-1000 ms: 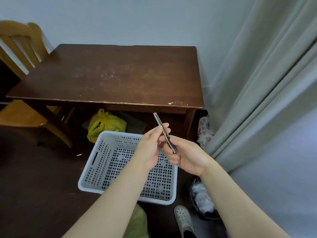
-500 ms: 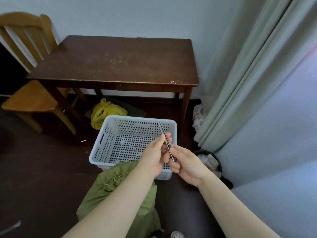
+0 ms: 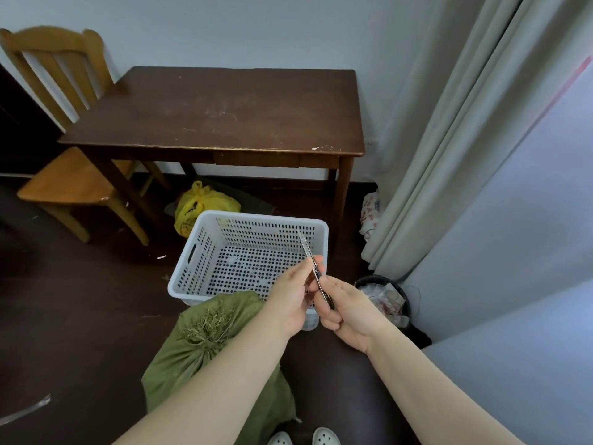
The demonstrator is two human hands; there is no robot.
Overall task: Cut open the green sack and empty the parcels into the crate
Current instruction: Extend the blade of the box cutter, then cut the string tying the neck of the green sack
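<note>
A green woven sack (image 3: 205,342), tied shut with frayed fibres at its neck, lies on the dark floor just in front of my feet. Behind it stands a white perforated plastic crate (image 3: 192,255) with nothing inside. Above the crate's near right corner I hold a slim metal cutter (image 3: 316,271), its blade pointing up and away. My right hand (image 3: 348,311) grips the lower handle. My left hand (image 3: 290,297) pinches the cutter near its middle with thumb and fingertips.
A dark wooden table (image 3: 224,114) stands behind the crate, with a wooden chair (image 3: 61,175) at its left. A yellow plastic bag (image 3: 202,205) lies under the table. A black bin (image 3: 385,297) with crumpled waste and a grey curtain (image 3: 449,139) are at the right.
The view has tilted down and back, bringing the green sack and my shoes into sight. Both hands stay on the cutter, now lower, over the crate's near corner.
</note>
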